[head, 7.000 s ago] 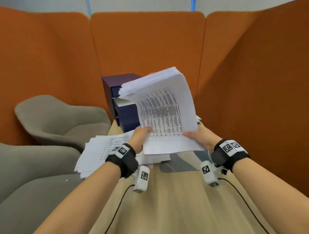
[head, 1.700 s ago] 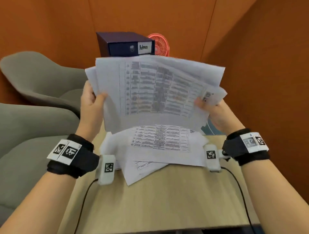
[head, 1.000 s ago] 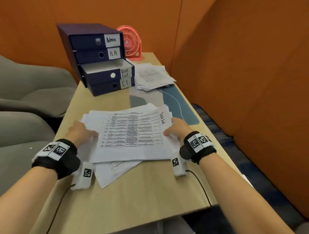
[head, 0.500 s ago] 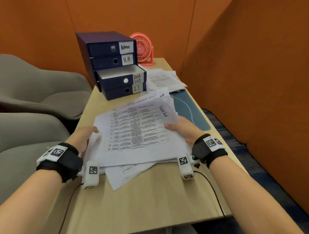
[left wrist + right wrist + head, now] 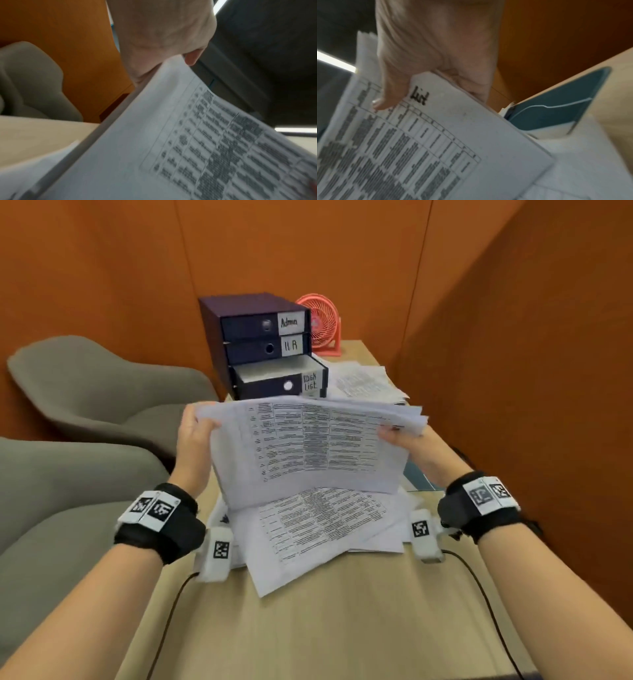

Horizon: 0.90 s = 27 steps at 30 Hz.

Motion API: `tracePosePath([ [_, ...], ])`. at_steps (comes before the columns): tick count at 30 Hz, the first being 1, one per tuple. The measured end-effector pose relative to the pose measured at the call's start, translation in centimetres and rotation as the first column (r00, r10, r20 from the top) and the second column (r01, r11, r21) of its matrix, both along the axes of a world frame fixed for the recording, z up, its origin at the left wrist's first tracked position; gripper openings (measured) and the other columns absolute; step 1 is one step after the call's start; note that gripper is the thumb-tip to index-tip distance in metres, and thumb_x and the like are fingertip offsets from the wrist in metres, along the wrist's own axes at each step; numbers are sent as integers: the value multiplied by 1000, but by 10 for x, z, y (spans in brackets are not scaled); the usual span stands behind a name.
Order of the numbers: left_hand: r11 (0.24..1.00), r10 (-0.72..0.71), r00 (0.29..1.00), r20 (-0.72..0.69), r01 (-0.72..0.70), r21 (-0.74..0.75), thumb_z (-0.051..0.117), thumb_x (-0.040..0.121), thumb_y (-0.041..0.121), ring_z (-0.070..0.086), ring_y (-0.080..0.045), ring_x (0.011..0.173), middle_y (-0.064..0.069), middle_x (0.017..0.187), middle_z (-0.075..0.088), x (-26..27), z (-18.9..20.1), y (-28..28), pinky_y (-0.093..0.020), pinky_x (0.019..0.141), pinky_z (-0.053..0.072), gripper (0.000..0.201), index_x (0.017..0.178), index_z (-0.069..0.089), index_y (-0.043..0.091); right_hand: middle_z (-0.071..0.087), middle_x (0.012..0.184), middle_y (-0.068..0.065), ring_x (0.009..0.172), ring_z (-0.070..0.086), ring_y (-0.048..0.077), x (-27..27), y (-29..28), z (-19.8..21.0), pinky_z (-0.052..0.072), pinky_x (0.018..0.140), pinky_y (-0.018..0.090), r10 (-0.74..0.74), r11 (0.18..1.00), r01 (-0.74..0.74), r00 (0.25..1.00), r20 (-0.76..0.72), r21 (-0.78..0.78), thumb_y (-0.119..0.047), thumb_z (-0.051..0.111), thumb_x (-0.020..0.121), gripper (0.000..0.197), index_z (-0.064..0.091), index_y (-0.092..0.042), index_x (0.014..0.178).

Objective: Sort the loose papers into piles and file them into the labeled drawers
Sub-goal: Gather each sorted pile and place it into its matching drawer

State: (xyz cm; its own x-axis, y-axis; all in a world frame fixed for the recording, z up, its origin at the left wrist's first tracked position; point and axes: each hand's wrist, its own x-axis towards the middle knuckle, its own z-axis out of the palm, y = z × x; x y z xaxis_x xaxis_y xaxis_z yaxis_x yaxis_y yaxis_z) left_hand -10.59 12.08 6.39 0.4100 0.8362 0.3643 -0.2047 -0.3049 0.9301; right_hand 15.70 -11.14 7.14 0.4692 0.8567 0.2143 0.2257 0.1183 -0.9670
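Note:
I hold a stack of printed table sheets [image 5: 308, 446] tilted up over the desk. My left hand [image 5: 193, 428] grips its left edge and my right hand [image 5: 399, 436] grips its right edge. The left wrist view shows the thumb on the stack [image 5: 188, 135]; the right wrist view shows the thumb beside a handwritten "list" on the stack [image 5: 436, 135]. More loose papers [image 5: 315, 525] lie spread under it. Behind stands the dark drawer unit [image 5: 260, 344] labelled Admin, H.R and Task list. Its Task list drawer [image 5: 281, 376] is pulled open; the lowest drawer is hidden by the stack.
Another paper pile [image 5: 366, 381] lies right of the drawers, with a pink desk fan [image 5: 320, 321] behind. A blue mat [image 5: 419, 479] lies on the wooden desk [image 5: 342, 611]. Grey chairs [image 5: 102, 392] stand left. Orange partitions [image 5: 531, 371] close in the back and right.
The stack lay on the desk pile a second ago. Both hands have since lifted it by its side edges and tilted its far edge up toward the drawers.

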Motion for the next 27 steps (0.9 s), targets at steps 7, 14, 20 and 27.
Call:
tracePosePath([
  [7, 982, 122, 989, 81, -133, 136, 39, 77, 3, 37, -3, 60, 6, 67, 43, 34, 24, -12, -22, 57, 32, 22, 71, 49, 21, 75, 109, 9, 99, 72, 26, -10, 16, 17, 60, 83, 41, -130, 983, 153, 971, -202, 103, -10, 66, 92, 29, 65, -6, 120],
  [14, 987, 140, 989, 46, -135, -84, 39, 82, 3, 49, 8, 55, 6, 74, 51, 29, -4, 2, -15, 56, 40, 22, 92, 58, 10, 68, 125, 9, 114, 66, 28, 3, 12, -14, 49, 102, 54, -38, 999, 37, 988, -153, -12, -8, 69, 89, 44, 59, -8, 132],
  [20, 979, 167, 979, 114, -151, -135, 40, 73, 9, 42, 3, 44, 16, 50, 46, 40, 17, 8, -14, 45, 34, 12, 64, 39, 17, 68, 123, 12, 111, 67, 30, 1, 26, 6, 56, 91, 47, -90, 992, 104, 981, -174, 75, 0, 70, 86, 42, 62, -4, 127],
  [27, 963, -43, 995, -90, 17, -270, 47, 65, 24, 54, -18, 78, 1, 80, 61, 37, -21, 30, -29, 65, 40, 25, 85, 59, 16, 66, 129, 8, 119, 62, 28, 25, 31, -34, 48, 102, 53, 23, 987, -40, 994, -106, -157, -26, 86, 72, 67, 58, -13, 132],
])
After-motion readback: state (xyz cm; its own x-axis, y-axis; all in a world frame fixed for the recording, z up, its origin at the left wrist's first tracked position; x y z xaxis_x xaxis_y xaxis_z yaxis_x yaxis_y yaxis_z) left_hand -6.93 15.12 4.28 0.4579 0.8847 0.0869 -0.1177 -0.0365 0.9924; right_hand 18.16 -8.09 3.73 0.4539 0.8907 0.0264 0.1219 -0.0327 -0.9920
